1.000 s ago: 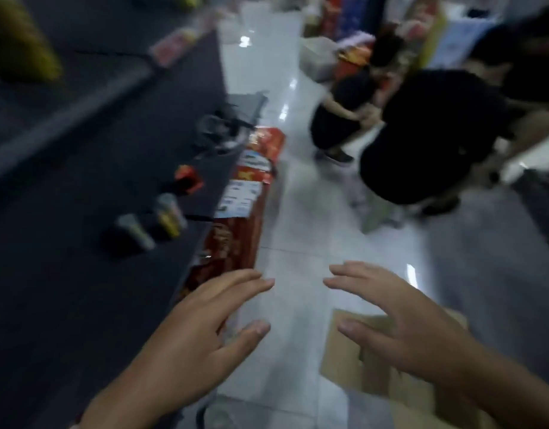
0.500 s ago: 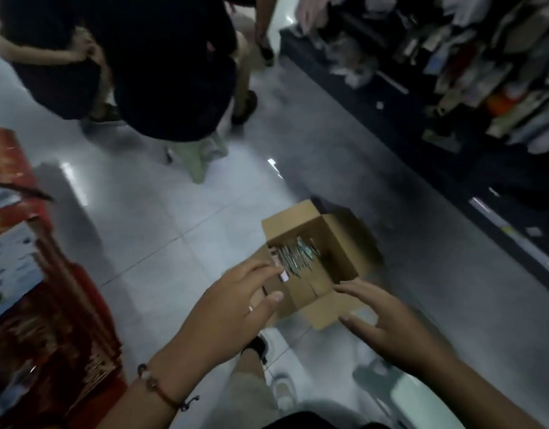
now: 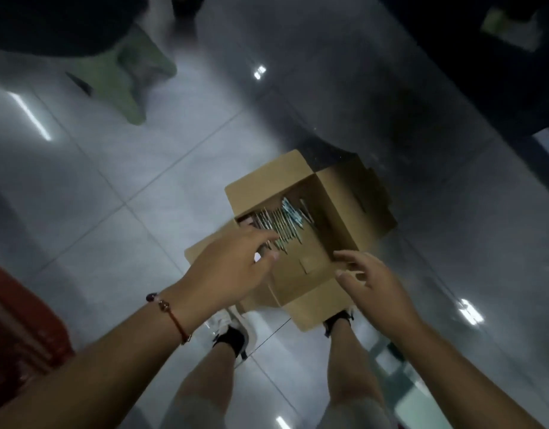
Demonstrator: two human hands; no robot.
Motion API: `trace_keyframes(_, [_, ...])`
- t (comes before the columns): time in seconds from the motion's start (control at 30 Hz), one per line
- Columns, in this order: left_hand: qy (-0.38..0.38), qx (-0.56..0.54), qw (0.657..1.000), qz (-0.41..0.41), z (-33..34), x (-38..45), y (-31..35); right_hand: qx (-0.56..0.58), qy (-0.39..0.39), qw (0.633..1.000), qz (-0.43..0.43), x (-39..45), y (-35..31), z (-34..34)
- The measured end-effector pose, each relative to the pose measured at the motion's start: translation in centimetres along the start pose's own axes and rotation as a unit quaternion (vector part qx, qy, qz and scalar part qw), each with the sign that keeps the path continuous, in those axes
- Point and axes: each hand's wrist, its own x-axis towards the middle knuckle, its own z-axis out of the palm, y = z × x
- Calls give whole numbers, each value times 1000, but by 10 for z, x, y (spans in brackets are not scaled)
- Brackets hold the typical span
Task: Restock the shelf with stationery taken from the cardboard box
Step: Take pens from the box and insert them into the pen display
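Note:
An open cardboard box (image 3: 335, 205) sits on the grey tiled floor in front of my feet, flaps folded out. Inside lies a pile of thin pens (image 3: 282, 222) in blue-green and silver. My left hand (image 3: 233, 267) reaches over the box's near-left edge, fingertips at the pens; whether it grips any is hidden by blur. My right hand (image 3: 369, 277) hovers over the near-right edge with fingers spread and holds nothing. The shelf is out of this view.
A pale green plastic stool (image 3: 128, 78) with a person in dark clothes on it stands at the upper left. A red carton (image 3: 16, 329) is at the lower left. A dark shelf base (image 3: 483, 72) runs along the upper right.
My view swung from the shelf down to the floor and the box. Both hands dropped toward the box; the left one now reaches the pens.

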Motion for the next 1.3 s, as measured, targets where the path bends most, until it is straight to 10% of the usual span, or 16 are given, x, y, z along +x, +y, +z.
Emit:
trace_keyframes(0.53, [39,-98,963,-249,351,396,-203,-17,-76,996,31,393,277,188])
trace_keyframes(0.93, [121,50,963,-237,371,466,-212,-34,-103,981,163,460,298,246])
trace_keyframes(1.3, [106,-207,927,-294,358,424,-214,80,-20,980,179,427,288,234])
